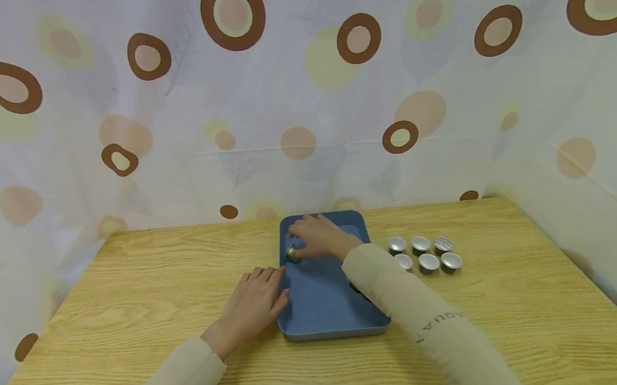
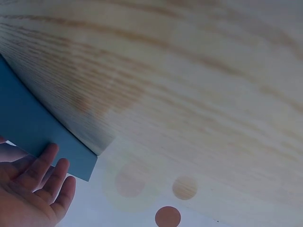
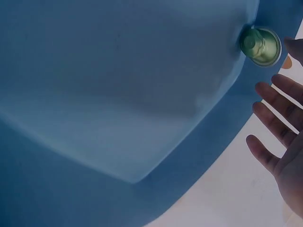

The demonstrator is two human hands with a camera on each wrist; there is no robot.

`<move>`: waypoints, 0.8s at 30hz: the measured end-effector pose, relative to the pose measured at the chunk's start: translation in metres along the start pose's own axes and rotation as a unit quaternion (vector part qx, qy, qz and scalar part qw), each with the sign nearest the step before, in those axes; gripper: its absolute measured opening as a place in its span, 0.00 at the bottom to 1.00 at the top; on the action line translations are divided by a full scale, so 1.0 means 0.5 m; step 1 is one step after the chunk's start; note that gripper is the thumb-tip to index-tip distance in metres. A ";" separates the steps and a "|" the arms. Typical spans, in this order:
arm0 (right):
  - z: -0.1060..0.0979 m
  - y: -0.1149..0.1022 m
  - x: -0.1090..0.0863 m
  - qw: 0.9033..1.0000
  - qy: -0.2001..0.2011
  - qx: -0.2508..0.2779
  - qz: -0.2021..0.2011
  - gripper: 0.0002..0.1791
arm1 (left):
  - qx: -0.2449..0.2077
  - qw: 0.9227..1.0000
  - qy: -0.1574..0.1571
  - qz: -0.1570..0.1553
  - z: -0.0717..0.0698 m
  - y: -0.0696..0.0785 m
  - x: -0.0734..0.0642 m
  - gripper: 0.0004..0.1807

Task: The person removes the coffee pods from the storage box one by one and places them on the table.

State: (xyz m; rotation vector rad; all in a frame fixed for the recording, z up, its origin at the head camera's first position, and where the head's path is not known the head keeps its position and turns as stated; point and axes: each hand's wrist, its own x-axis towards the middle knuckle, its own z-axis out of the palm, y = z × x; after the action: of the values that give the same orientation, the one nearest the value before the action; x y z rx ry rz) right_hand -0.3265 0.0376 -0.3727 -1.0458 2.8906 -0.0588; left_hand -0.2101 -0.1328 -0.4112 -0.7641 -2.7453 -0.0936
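A blue tray (image 1: 325, 302) lies lengthwise on the table. Inside it, a green coffee capsule (image 1: 293, 253) leans against the left wall; the right wrist view shows the capsule (image 3: 260, 46) tilted, its shiny green body facing the camera. My right hand (image 1: 318, 236) is over the tray's far half, thumb close by the capsule and the other fingers extended and spread. On the tray's left rim rest the fingertips of my left hand (image 1: 257, 299). From the left wrist, those loosely extended fingers (image 2: 45, 177) touch the tray's outer wall (image 2: 57, 137).
Several coffee capsules (image 1: 428, 262) with pale lids stand in two rows on the wooden table (image 1: 521, 314), right of the tray. My right sleeve (image 1: 414, 300) crosses the tray's right rim and partly covers something dark there. A patterned cloth (image 1: 293, 95) hangs behind the table.
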 end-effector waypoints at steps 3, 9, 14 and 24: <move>0.007 -0.003 0.004 1.000 0.000 0.006 0.006 0.22 | 0.000 1.000 0.000 -0.002 0.000 0.000 0.000 0.25; 0.016 -0.009 0.006 1.000 0.000 0.006 0.010 0.19 | 0.003 1.000 -0.004 -0.005 0.002 -0.001 0.000 0.25; 0.023 -0.012 0.005 1.000 0.005 -0.004 0.006 0.16 | 0.004 1.000 -0.003 -0.008 0.003 0.000 0.000 0.25; 0.027 -0.015 0.004 1.000 0.008 -0.007 -0.001 0.15 | -0.009 1.000 -0.003 -0.009 0.002 0.001 -0.001 0.25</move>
State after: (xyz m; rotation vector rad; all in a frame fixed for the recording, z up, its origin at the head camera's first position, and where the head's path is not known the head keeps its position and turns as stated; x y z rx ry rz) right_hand -0.3220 0.0304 -0.3860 -1.0558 2.9080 -0.0483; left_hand -0.2097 -0.1324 -0.4121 -0.7464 -2.7614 -0.1190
